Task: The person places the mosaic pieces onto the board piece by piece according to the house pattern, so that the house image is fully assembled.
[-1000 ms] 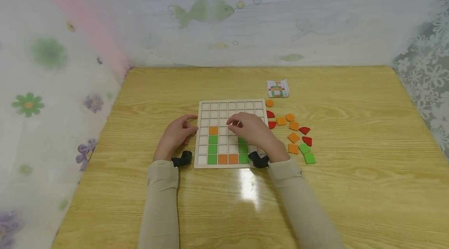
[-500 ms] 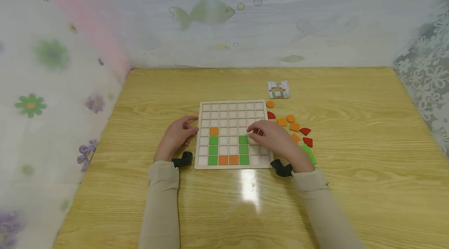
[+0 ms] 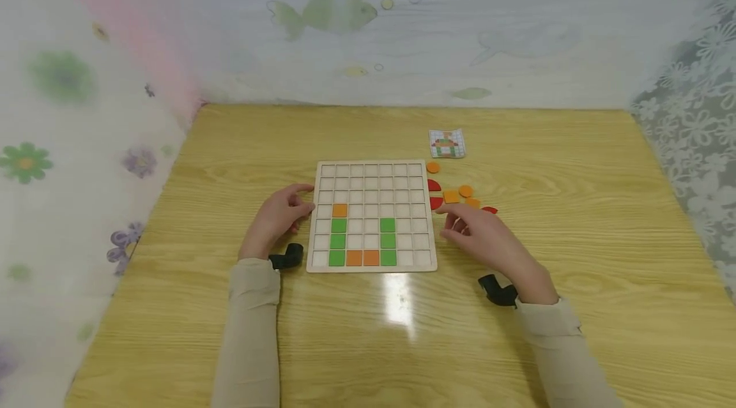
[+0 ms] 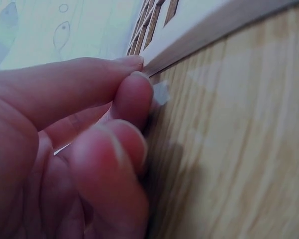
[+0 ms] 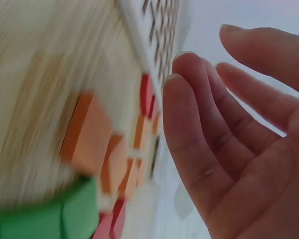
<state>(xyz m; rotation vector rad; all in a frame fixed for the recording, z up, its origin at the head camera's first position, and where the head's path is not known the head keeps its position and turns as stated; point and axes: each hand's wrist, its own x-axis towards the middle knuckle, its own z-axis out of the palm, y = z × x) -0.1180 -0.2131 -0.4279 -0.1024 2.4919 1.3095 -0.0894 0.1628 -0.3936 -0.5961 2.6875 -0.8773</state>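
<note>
A square wooden grid board lies flat on the table. Three green tiles fill a column at its left, with an orange tile above them. Three more green tiles form a right column, and two orange tiles join the columns along the bottom row. My left hand rests beside the board's left edge, fingertips at the rim. Over the loose pieces at the right is my right hand, fingers loosely bent and apart, holding nothing in the right wrist view. It hides some pieces in the head view.
Right of the board lie orange circles, red rounded pieces and an orange square. Green pieces appear in the right wrist view. Farther back lies a small pattern card. Walls border the table's back and left.
My right hand has moved right, off the board and over the loose pieces. My left hand stays at the board's left edge. The head view has shifted slightly.
</note>
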